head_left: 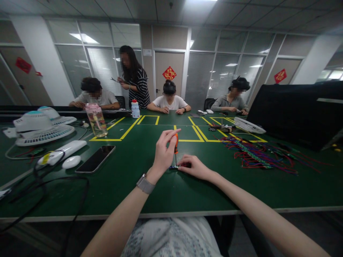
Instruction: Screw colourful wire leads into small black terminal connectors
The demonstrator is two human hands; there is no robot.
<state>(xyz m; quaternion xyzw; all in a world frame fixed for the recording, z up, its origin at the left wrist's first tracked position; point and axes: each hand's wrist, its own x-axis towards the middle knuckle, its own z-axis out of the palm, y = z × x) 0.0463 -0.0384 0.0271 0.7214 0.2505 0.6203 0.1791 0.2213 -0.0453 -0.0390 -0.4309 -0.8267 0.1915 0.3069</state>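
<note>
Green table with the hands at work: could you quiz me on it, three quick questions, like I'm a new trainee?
1. Which hand holds the orange screwdriver: A, left; B, right; C, neither?
2. True or false: the screwdriver points upward.
3. Fill in: just to the right of the white mouse lies a black ____.

Key: 1. A, the left hand. 2. False; it points down at the small part. 3. Phone.

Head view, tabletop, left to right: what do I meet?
Front white fan, phone, white-and-blue bottle with red top, left hand gripping an orange-handled screwdriver, right hand, bundle of red and blue wires.
</note>
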